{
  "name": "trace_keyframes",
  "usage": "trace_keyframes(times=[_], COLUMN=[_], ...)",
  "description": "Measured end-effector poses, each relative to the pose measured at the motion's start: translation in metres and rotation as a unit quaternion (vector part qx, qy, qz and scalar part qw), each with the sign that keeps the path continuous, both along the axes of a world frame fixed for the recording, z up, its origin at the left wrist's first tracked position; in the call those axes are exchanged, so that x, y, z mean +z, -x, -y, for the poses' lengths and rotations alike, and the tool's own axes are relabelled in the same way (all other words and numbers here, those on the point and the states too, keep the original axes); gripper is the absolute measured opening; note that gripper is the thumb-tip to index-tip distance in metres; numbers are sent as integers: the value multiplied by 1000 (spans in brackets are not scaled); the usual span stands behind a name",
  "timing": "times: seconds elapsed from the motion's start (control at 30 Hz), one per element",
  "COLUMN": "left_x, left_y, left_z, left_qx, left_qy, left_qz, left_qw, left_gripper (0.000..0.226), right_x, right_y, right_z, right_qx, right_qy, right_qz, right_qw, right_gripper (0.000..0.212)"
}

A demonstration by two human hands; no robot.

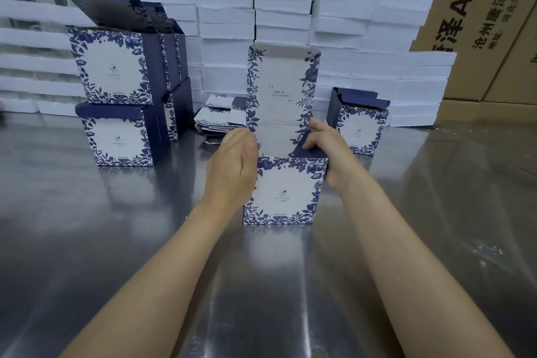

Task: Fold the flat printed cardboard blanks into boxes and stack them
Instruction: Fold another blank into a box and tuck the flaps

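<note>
Tabletop (116, 256): brushed metal, reflective.
Box (283, 192): blue floral print on white, standing mid-tabletop between both forearms; lid (283, 87) upright behind it.
Left grip (235, 166): against the box's left wall, fingers curled over its top edge.
Right grip (328, 154): thumb and fingers pinching the dark blue side flap (305, 144) at the box's upper right corner.
Flat blanks (220, 118): low pile just behind the box, left of the lid.
Folded boxes (116, 102): stacked two high, far left.
Single box (360, 131): alone at right, flaps up.
Foam trays (226, 9): white, stacked behind.
Brown cartons (479, 23): at rear.
</note>
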State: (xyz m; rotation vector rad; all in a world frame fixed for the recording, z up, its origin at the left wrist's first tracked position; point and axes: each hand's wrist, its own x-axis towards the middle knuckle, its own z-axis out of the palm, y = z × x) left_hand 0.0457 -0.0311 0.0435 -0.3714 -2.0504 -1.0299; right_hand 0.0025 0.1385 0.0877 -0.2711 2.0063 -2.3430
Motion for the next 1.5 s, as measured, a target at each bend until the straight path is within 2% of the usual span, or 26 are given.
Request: trace_keyframes(times=[0.1,0.17,0.23,0.33,0.47,0.57,0.6,0.67,0.73,0.8,0.83,0.9,0.97,1.07,1.17,1.33,1.5], left_x=[-2,-6,-10,-12,-11,-12,-14,-17,-17,-13,-10,-7,-7,-7,-7,-7,-5], left_y=[1,1,2,3,6,5,4,1,-1,-2,-3,-2,1,2,2,1,1], left_z=[0,-1,-1,3,5,2,2,6,8,7,7,7,7,7,9,10,9], left_qx=[-6,-44,-84,-99,-47,-91,-113,-137,-132,-126,-125,-135,-149,-163,-154,-100,-84], left_qy=[-16,-36,-58,-65,-32,-67,-84,-103,-133,-189,-218,-249,-227,-179,-147,-99,-86], left_qz=[-2,-17,-26,-8,2,3,5,14,31,48,63,94,96,104,92,87,81], left_qw=[1000,998,994,993,998,994,990,985,982,973,966,954,958,965,973,986,990], left_gripper=[47,44,42,45,42,40,41,57,75,83,77,46,29,34,37,33,32], right_x=[-3,-6,-14,-22,-17,-15,-18,-26,-31,-34,-35,-31,-28,-25,-20,-6,-7], right_y=[0,0,-1,-5,-4,-8,-9,-11,-14,-11,-10,-9,-9,-9,-6,-2,-1], right_z=[0,2,2,2,1,2,1,-1,-4,-8,-10,-8,-5,-3,-6,-6,-4], right_qx=[14,21,36,29,-24,-37,-31,-17,-15,-24,-26,-20,-17,-12,-22,-55,-78], right_qy=[23,49,90,126,107,112,108,105,120,142,144,131,134,133,93,8,25], right_qz=[-8,-10,-3,14,20,23,23,34,53,60,56,45,32,0,-3,-1,2], right_qw=[1000,999,995,992,994,993,993,994,991,988,988,990,990,991,995,998,997], right_gripper=[60,64,56,32,29,22,29,52,59,61,61,59,55,44,42,51,47])
